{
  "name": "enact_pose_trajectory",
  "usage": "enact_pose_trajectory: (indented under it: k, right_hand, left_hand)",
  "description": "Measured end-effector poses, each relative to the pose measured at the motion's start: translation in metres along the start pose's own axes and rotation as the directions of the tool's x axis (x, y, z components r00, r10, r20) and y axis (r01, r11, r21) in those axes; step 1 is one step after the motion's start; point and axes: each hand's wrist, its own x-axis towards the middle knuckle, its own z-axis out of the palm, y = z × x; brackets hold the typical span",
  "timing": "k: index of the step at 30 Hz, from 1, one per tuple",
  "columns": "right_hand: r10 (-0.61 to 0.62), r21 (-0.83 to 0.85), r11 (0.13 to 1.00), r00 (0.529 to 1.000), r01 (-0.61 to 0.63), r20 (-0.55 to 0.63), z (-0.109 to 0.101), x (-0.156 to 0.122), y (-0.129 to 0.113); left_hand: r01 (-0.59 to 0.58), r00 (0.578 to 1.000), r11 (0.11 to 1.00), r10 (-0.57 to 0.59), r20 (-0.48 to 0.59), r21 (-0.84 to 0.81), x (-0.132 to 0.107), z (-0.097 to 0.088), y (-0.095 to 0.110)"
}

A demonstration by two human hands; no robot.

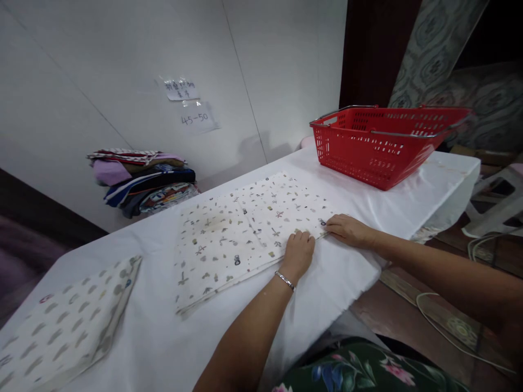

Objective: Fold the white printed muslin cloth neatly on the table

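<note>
A folded white cloth (241, 228) printed with small figures lies flat in the middle of the white-covered table (343, 272). My left hand (299, 252), with a bracelet at the wrist, rests on the cloth's near edge, fingers curled down onto it. My right hand (347, 228) lies at the cloth's near right corner, fingers bent and pinching the edge.
A red plastic basket (379, 144) with metal handles stands at the table's far right. A stack of folded clothes (143, 182) sits against the wall at the back left. Another folded patterned cloth (61, 326) lies at the near left. White stools (496, 204) and cables are on the floor, right.
</note>
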Motion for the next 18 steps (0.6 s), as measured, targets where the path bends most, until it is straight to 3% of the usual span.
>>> enact_pose_trajectory:
  k: [9, 14, 16, 18]
  right_hand:
    - [-0.021, -0.011, 1.000, 0.999, 0.021, -0.037, 0.003, -0.001, 0.002]
    - [0.022, 0.103, 0.994, 0.999, -0.019, -0.029, 0.003, -0.001, 0.001]
    - [0.129, 0.219, 0.969, 0.991, -0.117, -0.040, 0.002, -0.005, 0.006]
    - [0.300, 0.302, 0.916, 0.951, -0.265, -0.072, -0.001, -0.010, 0.015]
  left_hand:
    - [-0.019, 0.992, 1.000, 0.019, 0.124, -0.002, 0.011, -0.010, 0.003]
    - [-0.032, 0.991, 0.999, 0.029, 0.134, 0.021, 0.015, -0.004, 0.004]
    - [-0.029, 0.990, 0.999, 0.027, 0.136, 0.016, 0.013, -0.001, 0.002]
    - [-0.025, 0.992, 1.000, 0.024, 0.121, 0.005, 0.011, 0.001, 0.001]
